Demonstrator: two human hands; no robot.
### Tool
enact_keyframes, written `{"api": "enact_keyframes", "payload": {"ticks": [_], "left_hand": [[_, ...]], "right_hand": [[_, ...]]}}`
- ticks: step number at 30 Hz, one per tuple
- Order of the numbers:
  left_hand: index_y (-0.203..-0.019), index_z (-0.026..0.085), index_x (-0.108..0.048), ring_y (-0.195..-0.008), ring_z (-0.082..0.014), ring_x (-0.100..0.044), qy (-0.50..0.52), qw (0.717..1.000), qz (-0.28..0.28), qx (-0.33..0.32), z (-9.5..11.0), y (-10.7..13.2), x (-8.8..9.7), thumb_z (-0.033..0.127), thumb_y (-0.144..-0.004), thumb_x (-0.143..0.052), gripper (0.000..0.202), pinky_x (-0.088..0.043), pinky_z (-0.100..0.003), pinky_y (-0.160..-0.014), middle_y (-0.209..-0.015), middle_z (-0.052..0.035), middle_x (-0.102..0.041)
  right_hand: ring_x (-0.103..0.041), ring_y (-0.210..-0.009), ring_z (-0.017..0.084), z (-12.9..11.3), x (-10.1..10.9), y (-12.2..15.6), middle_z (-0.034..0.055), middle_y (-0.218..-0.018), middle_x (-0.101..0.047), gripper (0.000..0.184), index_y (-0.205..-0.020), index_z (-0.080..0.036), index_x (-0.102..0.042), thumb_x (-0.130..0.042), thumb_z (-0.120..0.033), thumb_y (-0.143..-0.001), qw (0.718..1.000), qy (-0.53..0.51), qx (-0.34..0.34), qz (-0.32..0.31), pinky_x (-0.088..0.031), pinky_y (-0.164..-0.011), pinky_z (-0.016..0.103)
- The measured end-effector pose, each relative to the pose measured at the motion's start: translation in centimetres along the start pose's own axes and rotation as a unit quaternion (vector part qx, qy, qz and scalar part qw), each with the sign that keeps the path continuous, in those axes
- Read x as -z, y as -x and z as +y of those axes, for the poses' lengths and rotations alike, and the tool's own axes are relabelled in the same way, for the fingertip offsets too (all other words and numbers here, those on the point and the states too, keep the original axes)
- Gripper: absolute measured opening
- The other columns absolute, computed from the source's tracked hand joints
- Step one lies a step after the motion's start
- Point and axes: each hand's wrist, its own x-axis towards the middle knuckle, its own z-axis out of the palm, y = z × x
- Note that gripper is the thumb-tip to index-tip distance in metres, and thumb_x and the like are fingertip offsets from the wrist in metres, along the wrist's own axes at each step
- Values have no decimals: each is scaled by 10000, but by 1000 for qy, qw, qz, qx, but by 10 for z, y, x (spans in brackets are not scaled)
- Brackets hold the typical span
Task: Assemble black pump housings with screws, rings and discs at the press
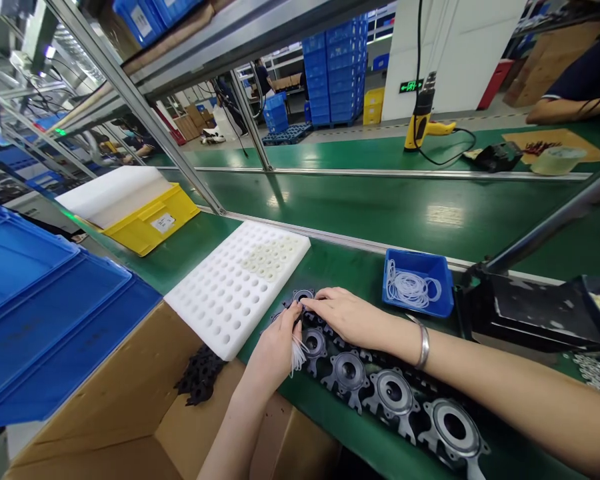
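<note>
1. At the desk's [360,220] near edge: left hand [275,347] closed on loose white rings [297,353]; right hand [347,315], fingers curled, pressing the farthest metal housing [303,295].
2. Risk: dangling rings may slip into the cardboard box [145,413].

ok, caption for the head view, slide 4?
Left hand holding white rings, right hand on a row of black housings, beside a white foam tray and blue bin.
</note>
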Motion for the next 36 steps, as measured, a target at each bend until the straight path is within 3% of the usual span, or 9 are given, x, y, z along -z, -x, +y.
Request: {"api": "enact_keyframes", "payload": {"ticks": [6, 10, 13, 16, 21, 26, 31, 33, 36], "left_hand": [[-1277, 205, -464, -1189, -243, -654, 109, 991, 5, 73, -1, -1, 4, 262, -1032, -350, 276, -555, -425, -963, -1291, -142, -655], [-1209, 218, -496, -1053, -200, -696, 223, 963, 68, 135, 13, -5, 13, 309, -1038, -347, 245, -548, -355, -903, -1155, -91, -682], [-1188, 206, -500, -852, -181, -710, 236, 958, 77, 144, 26, -10, 18, 325, -1012, -416, 229, -545, -309, -772, -985, -53, -695], [-1143, 206, -536, -814, -192, -698, 211, 964, 69, 147, 33, -15, 20, 317, -986, -465, 205, -521, -301, -721, -938, -46, -697], [-1236, 202, -518, -739, -174, -701, 321, 938, -7, 130, 32, -10, 19, 293, -995, -447, 267, -545, -301, -702, -885, -43, -710], [-1295, 210, -590, -765, -173, -717, 397, 909, -43, 121, 28, 1, 14, 387, -1033, -383, 378, -585, -324, -725, -943, -66, -692], [-1332, 169, -593, -843, -215, -744, 432, 886, 26, 167, 19, 9, 12, 386, -1024, -424, 413, -624, -393, -806, -983, -94, -728], [-1300, 170, -618, -908, -227, -742, 389, 905, 58, 161, 15, 11, 11, 365, -1027, -416, 391, -622, -411, -856, -1020, -97, -733], [-1274, 198, -638, -1136, -244, -677, 229, 967, 80, 76, 13, 10, 6, 287, -1019, -434, 338, -544, -438, -1032, -1201, -100, -711]], "right_hand": [[-530, -1192, 271, 6, 3, -11, 186, -1252, -640, 484, -1439, -78, -424, -408, -67, -955, 999, -38, -8, 38, -466, -986, 441], [-593, -1035, 234, -4, 29, -15, 123, -1102, -678, 284, -1214, -124, -613, -538, -265, -980, 981, -158, -58, 96, -480, -927, 380], [-601, -805, 163, -17, 38, -14, 38, -873, -669, 231, -973, -164, -677, -653, -388, -920, 954, -289, -58, 50, -481, -746, 274], [-569, -692, 128, -26, 36, -12, 2, -747, -647, 240, -759, -165, -637, -686, -361, -889, 923, -374, -87, 36, -438, -665, 242], [-556, -667, 125, -16, 34, -9, 5, -730, -650, 299, -753, -156, -635, -687, -432, -855, 859, -476, -184, 49, -413, -623, 239], [-503, -625, 111, 0, 34, -5, -16, -682, -592, 340, -733, -155, -619, -678, -473, -838, 862, -456, -216, 52, -398, -604, 237], [-523, -605, 113, 16, 21, -2, -16, -658, -607, 238, -742, -166, -629, -617, -345, -899, 924, -267, -265, 66, -395, -585, 230], [-545, -632, 127, 22, 15, -1, 0, -680, -628, 214, -711, -168, -630, -624, -287, -889, 935, -217, -272, 69, -391, -600, 243], [-562, -680, 146, 28, 7, 0, 20, -724, -644, 188, -696, -171, -630, -628, -230, -874, 944, -169, -272, 74, -386, -624, 257]]}}
